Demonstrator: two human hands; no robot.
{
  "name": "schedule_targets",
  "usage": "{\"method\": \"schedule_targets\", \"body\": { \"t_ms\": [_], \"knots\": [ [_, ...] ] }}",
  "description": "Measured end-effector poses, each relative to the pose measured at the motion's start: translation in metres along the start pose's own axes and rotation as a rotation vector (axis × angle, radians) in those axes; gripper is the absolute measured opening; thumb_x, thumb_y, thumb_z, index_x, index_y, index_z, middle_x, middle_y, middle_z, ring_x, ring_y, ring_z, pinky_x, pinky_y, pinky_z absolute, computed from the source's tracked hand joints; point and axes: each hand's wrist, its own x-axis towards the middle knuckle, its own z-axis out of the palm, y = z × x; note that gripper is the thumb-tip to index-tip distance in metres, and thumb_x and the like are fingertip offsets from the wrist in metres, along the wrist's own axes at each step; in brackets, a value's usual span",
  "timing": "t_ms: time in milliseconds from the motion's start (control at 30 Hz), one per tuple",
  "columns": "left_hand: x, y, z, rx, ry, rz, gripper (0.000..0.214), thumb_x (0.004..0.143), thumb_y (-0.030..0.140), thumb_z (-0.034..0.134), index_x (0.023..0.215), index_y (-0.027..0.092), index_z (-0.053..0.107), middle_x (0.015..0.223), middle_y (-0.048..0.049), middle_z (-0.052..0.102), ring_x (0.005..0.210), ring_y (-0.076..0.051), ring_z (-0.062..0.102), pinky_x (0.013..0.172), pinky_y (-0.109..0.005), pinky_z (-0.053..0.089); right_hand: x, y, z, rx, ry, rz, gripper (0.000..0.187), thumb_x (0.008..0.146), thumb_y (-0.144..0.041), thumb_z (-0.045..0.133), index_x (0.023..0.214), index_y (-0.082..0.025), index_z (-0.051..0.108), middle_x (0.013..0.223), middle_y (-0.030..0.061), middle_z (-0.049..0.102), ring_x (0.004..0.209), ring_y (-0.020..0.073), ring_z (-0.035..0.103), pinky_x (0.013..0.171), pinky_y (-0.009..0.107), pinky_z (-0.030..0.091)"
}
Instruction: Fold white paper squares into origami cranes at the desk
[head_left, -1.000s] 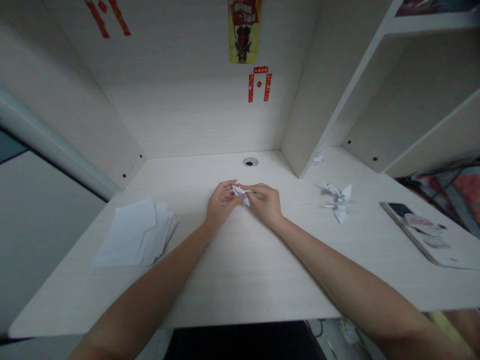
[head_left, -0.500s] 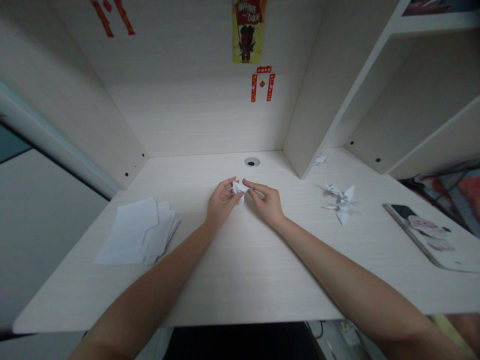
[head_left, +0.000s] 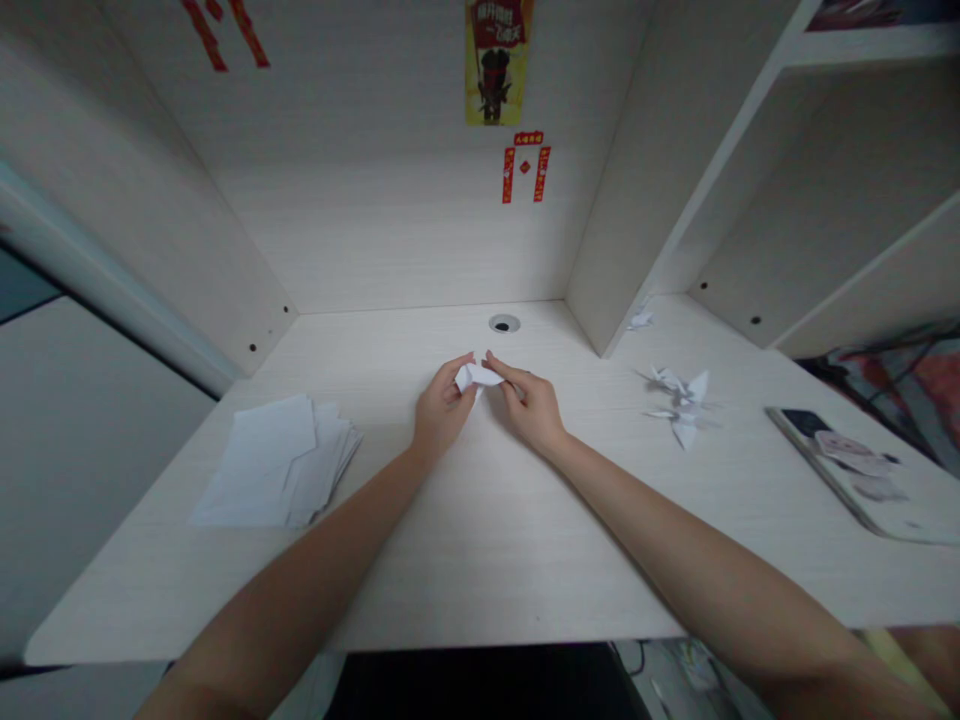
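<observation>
So the folded white paper point(head_left: 478, 376) is right around the middle of the frame, up between two bare hands over a pale wood-grain desk point(head_left: 450, 560). Left hand point(head_left: 441, 410) has it pinched, thumb on the near side and fingers curled round behind. Right hand point(head_left: 535, 406) is just beside it with the index finger stretched out past the thumb; the paper's pointy right end meets those fingers, but honestly I can't tell if they're gripping it or only touching. Both forearms come in from the bottom corners. Over in the left part of the frame there's a messy stack of white paper sheets point(head_left: 262, 460), edges fanned out toward the right. Right of center, a couple of white origami cranes point(head_left: 682, 400) sit bunched up close together, and more folded white paper point(head_left: 641, 320) pokes out by the foot of the upright divider point(head_left: 626, 200). Near the right edge lies a phone point(head_left: 911, 522) with stickers on it. Up top, a yellow-and-red poster point(head_left: 495, 75) hangs on the back panel, with small red paper strips point(head_left: 508, 176) just below it.
</observation>
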Motion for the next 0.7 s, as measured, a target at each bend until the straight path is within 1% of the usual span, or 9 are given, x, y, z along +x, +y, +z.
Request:
{"method": "schedule_targets", "body": {
  "t_ms": [133, 267, 433, 567, 700],
  "knots": [
    [0.0, -0.001, -0.001, 0.027, 0.03, 0.003, 0.038, 0.08, 0.019, 0.055, 0.118, 0.017, 0.054, 0.126, -0.01, 0.057, 0.109, -0.019, 0.059, 0.098, -0.034, 0.045, 0.0, -0.002, -0.001, 0.004, -0.049, -0.047, 0.047, 0.085, -0.012, 0.041, 0.128, -0.029, 0.053, 0.12, -0.0002, 0.064, 0.108, 0.017, 0.061, 0.096, 0.034, 0.046],
    [0.001, -0.002, -0.003, 0.024, 0.053, -0.001, 0.037, 0.08, 0.019, 0.055, 0.117, 0.017, 0.055, 0.123, -0.0093, 0.059, 0.106, -0.018, 0.061, 0.097, -0.034, 0.046, 0.0, -0.007, -0.003, 0.044, -0.066, -0.106, 0.041, 0.085, -0.018, 0.046, 0.124, -0.026, 0.057, 0.121, 0.0024, 0.063, 0.11, 0.0176, 0.059, 0.097, 0.034, 0.045],
    [0.0, -0.001, -0.003, 0.047, 0.041, 0.004, 0.038, 0.08, 0.02, 0.056, 0.118, 0.018, 0.055, 0.122, -0.0091, 0.06, 0.107, -0.018, 0.06, 0.096, -0.033, 0.046, 0.001, -0.01, -0.001, 0.027, 0.002, -0.096, 0.035, 0.083, -0.032, 0.059, 0.117, -0.029, 0.061, 0.114, 0.0022, 0.067, 0.103, 0.018, 0.062, 0.092, 0.034, 0.048],
    [-0.002, 0.0, -0.002, 0.11, 0.023, -0.003, 0.041, 0.08, 0.024, 0.057, 0.121, 0.02, 0.054, 0.123, -0.0076, 0.06, 0.106, -0.018, 0.061, 0.095, -0.033, 0.047, 0.001, -0.009, -0.001, 0.001, 0.048, -0.09, 0.029, 0.084, -0.033, 0.058, 0.112, -0.03, 0.065, 0.109, 0.0015, 0.069, 0.1, 0.0179, 0.063, 0.092, 0.034, 0.049],
    [-0.004, 0.002, -0.002, 0.143, 0.006, -0.015, 0.047, 0.08, 0.029, 0.059, 0.126, 0.023, 0.052, 0.119, -0.0049, 0.063, 0.101, -0.017, 0.063, 0.091, -0.031, 0.05, 0.002, -0.011, -0.003, -0.044, 0.068, -0.076, 0.028, 0.085, -0.032, 0.056, 0.111, -0.029, 0.065, 0.109, 0.0026, 0.069, 0.101, 0.0192, 0.063, 0.093, 0.037, 0.048]
  ]
}}
